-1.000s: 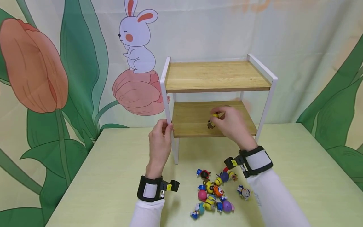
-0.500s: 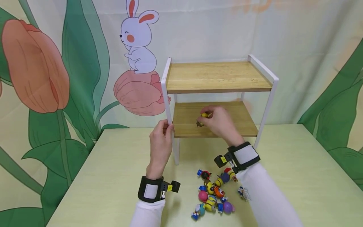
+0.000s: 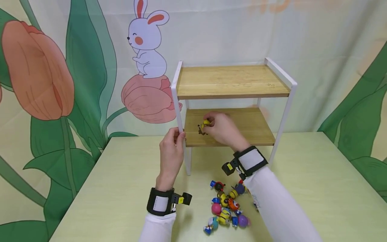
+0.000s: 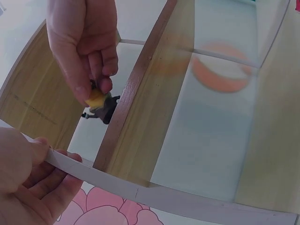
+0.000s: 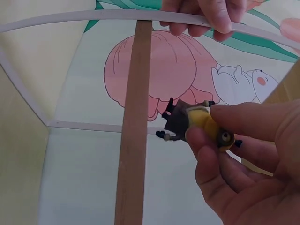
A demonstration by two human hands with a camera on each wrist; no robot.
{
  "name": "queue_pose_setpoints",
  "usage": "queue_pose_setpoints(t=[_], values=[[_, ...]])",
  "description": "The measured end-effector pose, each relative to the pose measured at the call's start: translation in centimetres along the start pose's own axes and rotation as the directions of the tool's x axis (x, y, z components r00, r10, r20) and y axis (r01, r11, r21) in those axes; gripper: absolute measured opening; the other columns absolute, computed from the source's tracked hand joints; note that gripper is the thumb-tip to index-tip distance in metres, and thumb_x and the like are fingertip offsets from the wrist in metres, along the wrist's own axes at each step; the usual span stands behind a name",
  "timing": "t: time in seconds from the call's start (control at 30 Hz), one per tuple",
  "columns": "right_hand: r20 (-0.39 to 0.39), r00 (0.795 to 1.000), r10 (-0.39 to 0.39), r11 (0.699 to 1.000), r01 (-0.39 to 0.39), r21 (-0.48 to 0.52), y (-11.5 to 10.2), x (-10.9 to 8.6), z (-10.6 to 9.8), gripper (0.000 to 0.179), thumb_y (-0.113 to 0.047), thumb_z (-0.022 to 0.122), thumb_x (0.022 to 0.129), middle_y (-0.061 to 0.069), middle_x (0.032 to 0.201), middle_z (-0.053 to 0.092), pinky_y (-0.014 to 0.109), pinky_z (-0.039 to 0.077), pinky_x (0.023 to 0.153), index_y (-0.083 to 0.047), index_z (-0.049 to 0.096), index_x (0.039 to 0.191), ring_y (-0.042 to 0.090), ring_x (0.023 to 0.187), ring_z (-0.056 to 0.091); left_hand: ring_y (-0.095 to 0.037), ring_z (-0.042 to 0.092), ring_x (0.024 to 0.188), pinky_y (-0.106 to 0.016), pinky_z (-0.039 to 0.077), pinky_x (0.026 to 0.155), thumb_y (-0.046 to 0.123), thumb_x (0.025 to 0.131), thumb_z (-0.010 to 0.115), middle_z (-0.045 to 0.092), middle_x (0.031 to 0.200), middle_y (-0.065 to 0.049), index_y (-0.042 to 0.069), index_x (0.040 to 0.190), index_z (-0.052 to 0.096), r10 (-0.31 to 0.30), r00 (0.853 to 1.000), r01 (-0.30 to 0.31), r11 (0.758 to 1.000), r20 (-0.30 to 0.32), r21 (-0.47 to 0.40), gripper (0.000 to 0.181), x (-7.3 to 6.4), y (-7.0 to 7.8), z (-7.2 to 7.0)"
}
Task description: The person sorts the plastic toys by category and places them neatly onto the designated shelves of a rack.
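Between thumb and fingers my right hand [image 3: 225,130] pinches a small yellow toy figure [image 5: 201,123] with a dark brown lower body, black feet and one goggled eye. In the head view the figure hangs over the left part of the lower wooden shelf [image 3: 239,134], feet pointing down and left. My left hand [image 3: 171,148] grips the white front leg [image 3: 178,114] of the two-tier rack at the lower shelf's height. The left wrist view shows its fingers curled around the white frame [image 4: 110,185], with the right hand and figure beyond.
Several small toy figures lie heaped on the table, including a yellow one [image 3: 224,216], a purple one [image 3: 243,220] and a pink one [image 3: 216,208]. The rack's upper shelf [image 3: 229,80] overhangs the right hand's space. A printed curtain [image 3: 223,30] hangs behind.
My right hand has carried the yellow figure leftward over the lower shelf, from near its middle to its left part. The left hand keeps its grip on the rack's leg.
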State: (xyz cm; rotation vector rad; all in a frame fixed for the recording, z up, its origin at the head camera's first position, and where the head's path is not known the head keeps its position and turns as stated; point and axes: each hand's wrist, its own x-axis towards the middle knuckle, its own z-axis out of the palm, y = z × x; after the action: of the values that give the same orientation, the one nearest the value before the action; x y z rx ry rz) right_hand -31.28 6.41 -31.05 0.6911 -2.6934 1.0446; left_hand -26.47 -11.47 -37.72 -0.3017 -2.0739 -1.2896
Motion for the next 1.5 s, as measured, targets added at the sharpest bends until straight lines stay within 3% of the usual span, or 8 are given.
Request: queue_pose_setpoints(t=[0.17, 0.6, 0.9, 1.1, 1.3, 1.5], values=[[-0.001, 1.000, -0.018, 0.999, 0.018, -0.034, -0.7, 0.8, 0.7, 0.032, -0.013, 0.071, 0.088, 0.009, 0.101, 0.068, 0.033, 0.052, 0.076, 0.001, 0.065, 0.116, 0.020, 0.090, 0.064, -0.023, 0.060, 0.077, -0.033, 0.051, 0.066, 0.010, 0.099, 0.057, 0.064, 0.090, -0.013, -0.006, 0.107, 0.061, 0.004, 1.000, -0.004, 1.000, -0.002, 0.004, 0.018, 0.0, -0.2, 0.1], [0.029, 0.998, -0.050, 0.993, 0.053, -0.105, -2.4, 2.2, 2.6, 0.015, -0.011, 0.070, 0.090, 0.004, 0.084, 0.061, 0.028, 0.044, 0.063, -0.003, 0.067, 0.103, 0.018, 0.074, 0.054, -0.024, 0.061, 0.076, -0.034, 0.051, 0.065, 0.008, 0.098, 0.058, 0.064, 0.089, -0.014, -0.007, 0.106, 0.060, 0.036, 0.999, -0.036, 0.999, -0.021, 0.003, 0.017, 0.1, -0.1, 0.1], [0.033, 0.998, -0.062, 0.993, 0.065, -0.096, -2.7, 2.6, 2.9, 0.013, -0.008, 0.070, 0.089, 0.005, 0.082, 0.060, 0.027, 0.044, 0.060, -0.003, 0.066, 0.100, 0.018, 0.072, 0.054, -0.025, 0.062, 0.077, -0.035, 0.052, 0.067, 0.007, 0.098, 0.058, 0.064, 0.090, -0.014, -0.008, 0.108, 0.060, 0.045, 0.999, -0.045, 0.999, -0.016, 0.002, 0.018, 0.2, 0.0, 0.2], [0.028, 0.997, -0.075, 0.993, 0.077, -0.095, -2.9, 2.8, 3.2, 0.020, -0.008, 0.071, 0.088, 0.005, 0.086, 0.061, 0.028, 0.045, 0.066, -0.001, 0.068, 0.107, 0.018, 0.078, 0.054, -0.029, 0.063, 0.079, -0.036, 0.052, 0.067, 0.009, 0.098, 0.058, 0.064, 0.091, -0.014, -0.007, 0.110, 0.060, 0.041, 0.999, -0.041, 0.999, -0.013, 0.007, 0.020, 0.2, -0.1, 0.1], [0.094, 0.995, -0.043, 0.994, 0.052, -0.097, -2.8, 3.1, 3.5, 0.016, -0.009, 0.069, 0.090, 0.005, 0.092, 0.060, 0.030, 0.047, 0.072, -0.004, 0.066, 0.106, 0.020, 0.084, 0.054, -0.027, 0.063, 0.080, -0.035, 0.053, 0.068, 0.007, 0.097, 0.058, 0.064, 0.093, -0.014, -0.007, 0.110, 0.060, 0.016, 1.000, -0.016, 1.000, -0.009, 0.008, 0.019, -0.1, -0.3, 0.1], [0.112, 0.993, -0.024, 0.996, 0.033, -0.080, -2.6, 3.4, 3.4, 0.016, -0.008, 0.069, 0.090, 0.005, 0.094, 0.060, 0.031, 0.047, 0.073, -0.005, 0.065, 0.105, 0.021, 0.085, 0.054, -0.029, 0.063, 0.079, -0.034, 0.052, 0.067, 0.005, 0.097, 0.059, 0.064, 0.092, -0.014, -0.007, 0.111, 0.060, 0.035, 0.999, -0.035, 0.999, -0.010, 0.003, 0.019, -0.1, -0.4, 0.3]])
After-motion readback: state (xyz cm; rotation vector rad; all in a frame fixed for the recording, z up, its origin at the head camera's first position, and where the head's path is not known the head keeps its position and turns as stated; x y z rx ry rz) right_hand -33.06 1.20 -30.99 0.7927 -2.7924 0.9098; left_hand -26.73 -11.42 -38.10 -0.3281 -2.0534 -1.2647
